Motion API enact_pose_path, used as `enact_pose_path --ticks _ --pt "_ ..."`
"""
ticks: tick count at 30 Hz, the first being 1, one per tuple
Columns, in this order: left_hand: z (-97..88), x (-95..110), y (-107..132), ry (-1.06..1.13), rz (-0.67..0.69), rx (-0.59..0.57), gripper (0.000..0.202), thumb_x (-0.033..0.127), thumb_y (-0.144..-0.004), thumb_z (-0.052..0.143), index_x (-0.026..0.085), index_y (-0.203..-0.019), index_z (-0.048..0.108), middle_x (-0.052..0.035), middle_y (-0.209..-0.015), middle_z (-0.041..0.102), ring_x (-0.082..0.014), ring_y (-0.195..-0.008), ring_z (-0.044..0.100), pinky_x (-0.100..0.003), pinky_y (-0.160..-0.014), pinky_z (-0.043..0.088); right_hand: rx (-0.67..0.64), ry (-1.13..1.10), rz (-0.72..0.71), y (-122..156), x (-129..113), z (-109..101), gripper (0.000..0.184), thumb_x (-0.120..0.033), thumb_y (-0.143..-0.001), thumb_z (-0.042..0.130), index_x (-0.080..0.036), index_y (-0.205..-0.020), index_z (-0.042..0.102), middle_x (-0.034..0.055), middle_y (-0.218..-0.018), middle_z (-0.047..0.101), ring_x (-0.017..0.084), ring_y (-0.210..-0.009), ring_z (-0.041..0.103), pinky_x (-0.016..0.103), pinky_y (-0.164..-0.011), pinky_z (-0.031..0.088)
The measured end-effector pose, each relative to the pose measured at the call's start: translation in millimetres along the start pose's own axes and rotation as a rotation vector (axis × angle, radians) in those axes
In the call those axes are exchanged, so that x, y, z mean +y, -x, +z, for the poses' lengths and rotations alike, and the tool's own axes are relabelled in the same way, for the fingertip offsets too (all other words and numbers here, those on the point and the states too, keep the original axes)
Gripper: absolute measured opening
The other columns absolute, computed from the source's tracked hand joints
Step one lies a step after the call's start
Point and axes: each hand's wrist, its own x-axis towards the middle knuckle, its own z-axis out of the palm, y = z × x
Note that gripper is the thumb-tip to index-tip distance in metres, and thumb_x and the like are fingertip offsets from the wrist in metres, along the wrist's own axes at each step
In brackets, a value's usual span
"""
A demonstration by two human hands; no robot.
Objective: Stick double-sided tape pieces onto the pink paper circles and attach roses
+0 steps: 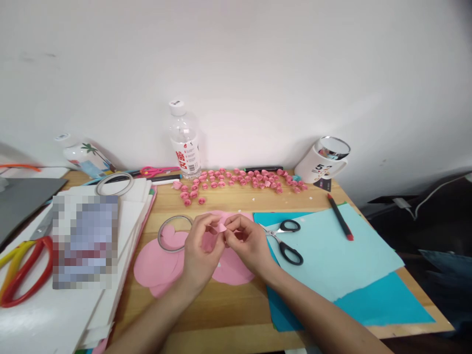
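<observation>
My left hand (202,243) and my right hand (248,240) meet over the middle of the desk. Between their fingertips they pinch a small piece of pink paper (221,227); its lower part is hidden by the fingers. Below them lie a round pink paper sheet (234,268) and, to the left, more cut pink paper (155,263). A roll of tape (160,235) rests on the pink paper beside my left hand. Black-handled scissors (282,238) lie open just right of my right hand. Several rolled pink paper roses (221,179) are spread behind the hands.
Blue paper (383,307) and light blue paper (332,255) cover the right side, with a black and red marker (339,216) on top. A clear bottle (186,147) and a white mug (313,164) stand by the wall. Red-yellow scissors (46,268) lie on white papers (73,319) at left.
</observation>
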Motion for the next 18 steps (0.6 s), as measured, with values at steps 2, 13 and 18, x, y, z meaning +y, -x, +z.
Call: enact_pose_path --ticks 2,13,18 --pt "-0.7 2.3 -0.4 0.004 -0.007 0.000 0.014 0.014 -0.077 0.056 0.019 -0.090 0.057 -0.0040 -0.090 0.057 -0.0158 -0.085 0.056 -0.030 -0.074 0.048 0.003 0.054 -0.057 1.3 -2.0 0.3 0.006 -0.017 -0.071 0.057 -0.019 -0.065 0.056 0.0030 -0.077 0.060 0.015 -0.071 0.058 0.024 -0.056 0.047" --pt "1.2 10.1 -6.8 0.269 -0.238 -0.052 0.006 0.022 -0.076 0.058 0.019 -0.082 0.057 -0.0016 -0.080 0.060 -0.0126 -0.069 0.059 -0.023 -0.059 0.051 -0.043 -0.058 0.054 -3.2 1.9 -0.9 0.010 -0.022 -0.071 0.059 -0.019 -0.062 0.056 0.0035 -0.078 0.061 0.014 -0.066 0.059 0.027 -0.057 0.050" --pt "0.5 9.5 -4.3 0.100 -0.140 -0.004 0.013 0.019 -0.076 0.059 0.019 -0.089 0.060 -0.0034 -0.087 0.062 -0.0136 -0.075 0.060 -0.026 -0.067 0.051 0.009 0.062 0.003 -1.8 -2.3 -1.4 0.009 -0.021 -0.070 0.057 -0.019 -0.062 0.055 0.0029 -0.073 0.061 0.016 -0.069 0.059 0.026 -0.058 0.048"
